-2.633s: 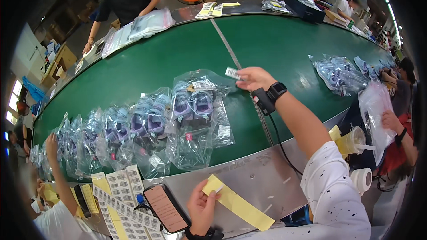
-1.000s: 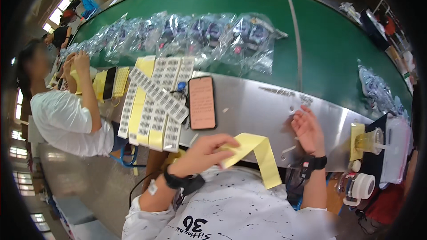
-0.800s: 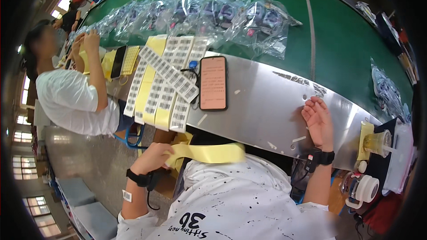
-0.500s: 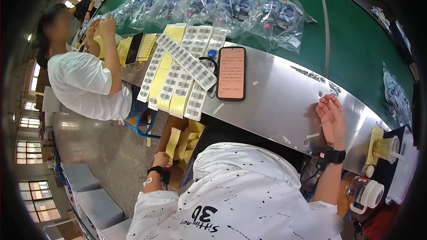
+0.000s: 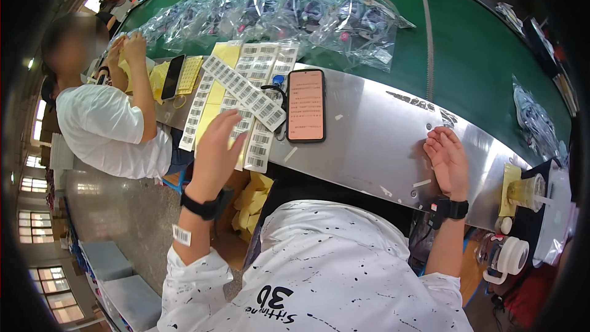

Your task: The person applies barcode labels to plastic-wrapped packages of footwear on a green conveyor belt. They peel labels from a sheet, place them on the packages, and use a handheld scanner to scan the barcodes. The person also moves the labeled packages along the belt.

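Note:
My left hand (image 5: 215, 155) is raised over the near edge of the label sheets, thumb and fingers spread, holding nothing. Beneath and beyond it lie white and yellow strips of barcode labels, with one loose barcode strip (image 5: 244, 92) lying slantwise on top. My right hand (image 5: 447, 163) rests at the metal edge of the table, palm turned inward and fingers loosely bent, with nothing visible in it. Between the two hands, just right of the strips, a phone (image 5: 306, 106) with a lit pinkish screen lies flat. A dark cord with a blue tag (image 5: 278, 79) is beside it.
Clear plastic bags (image 5: 362, 27) with purplish items line the green belt (image 5: 405, 86). A cardboard box holding yellow backing paper (image 5: 251, 206) stands below the table edge. At right are a drink cup (image 5: 530, 192) and a bottle (image 5: 507, 255). A co-worker (image 5: 107, 120) sits at left.
My left hand has risen from the box of yellow paper to above the label strips, and its fingers have spread. My right hand stays at the table edge. The view has shifted slightly.

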The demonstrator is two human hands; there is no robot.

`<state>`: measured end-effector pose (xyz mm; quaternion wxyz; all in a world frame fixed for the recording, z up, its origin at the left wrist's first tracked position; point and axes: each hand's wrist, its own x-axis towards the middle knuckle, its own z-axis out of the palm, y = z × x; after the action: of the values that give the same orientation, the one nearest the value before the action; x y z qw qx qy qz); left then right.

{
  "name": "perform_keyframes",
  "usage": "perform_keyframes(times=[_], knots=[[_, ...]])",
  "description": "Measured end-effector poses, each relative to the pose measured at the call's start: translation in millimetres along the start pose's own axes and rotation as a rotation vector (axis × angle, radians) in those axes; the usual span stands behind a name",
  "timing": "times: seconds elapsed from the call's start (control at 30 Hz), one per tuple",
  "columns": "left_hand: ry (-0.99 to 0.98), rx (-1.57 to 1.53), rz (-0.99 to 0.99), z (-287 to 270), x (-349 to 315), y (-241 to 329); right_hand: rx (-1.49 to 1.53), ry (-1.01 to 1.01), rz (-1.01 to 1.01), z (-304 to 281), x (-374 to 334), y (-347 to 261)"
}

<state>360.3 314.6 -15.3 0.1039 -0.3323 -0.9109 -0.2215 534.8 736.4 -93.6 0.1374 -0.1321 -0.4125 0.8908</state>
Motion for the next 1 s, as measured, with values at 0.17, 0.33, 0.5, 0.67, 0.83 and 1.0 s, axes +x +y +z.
perform_keyframes(times=[0.17,0.33,0.5,0.67,0.83,1.0], knots=[[-0.165,0.092,0.070,39.3,24.1,0.8,-0.002,0.006,-0.003,0.8,-3.5,0.3],[-0.204,0.110,0.087,45.1,30.4,2.4,-0.028,0.014,-0.003,-2.1,-3.7,-0.2],[-0.203,0.016,0.056,38.0,26.1,-3.8,-0.036,0.017,-0.002,-1.5,-4.2,0.0],[-0.235,-0.156,-0.009,28.9,35.0,-10.6,-0.035,0.025,0.004,-1.4,-3.6,-2.2],[-0.154,-0.108,-0.074,34.6,34.7,-15.1,0.000,0.049,0.009,1.9,-3.4,-3.4],[-0.080,-0.061,-0.109,36.2,29.3,-19.9,-0.005,0.078,0.007,5.4,-4.8,-2.5]])
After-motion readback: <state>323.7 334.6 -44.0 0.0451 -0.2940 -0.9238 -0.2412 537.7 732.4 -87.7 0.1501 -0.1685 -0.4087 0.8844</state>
